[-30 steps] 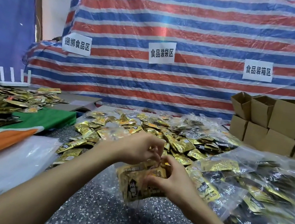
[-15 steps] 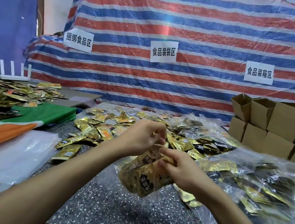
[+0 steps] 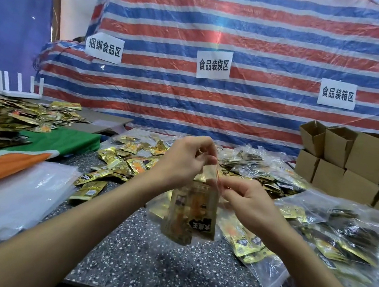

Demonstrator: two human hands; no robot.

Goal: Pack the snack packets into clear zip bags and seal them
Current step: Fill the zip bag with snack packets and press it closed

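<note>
Left hand [image 3: 184,160] pinches the zip bag [image 3: 193,213] at its top edge, right hand [image 3: 246,200] pinching just beside. Bag hangs below both sets of fingertips (gold snack packets [image 3: 196,217] inside), clear of the table [image 3: 138,260].

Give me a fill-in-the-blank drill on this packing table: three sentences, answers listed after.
1. The left hand and the right hand pinch the clear plastic zip bag of gold snack packets at its ____ edge.
2. The open brown cardboard boxes are stacked on the person's ____ side.
3. The plastic tarp behind the speckled grey table is striped red, white and ____.
Missing words: top; right; blue.
</note>
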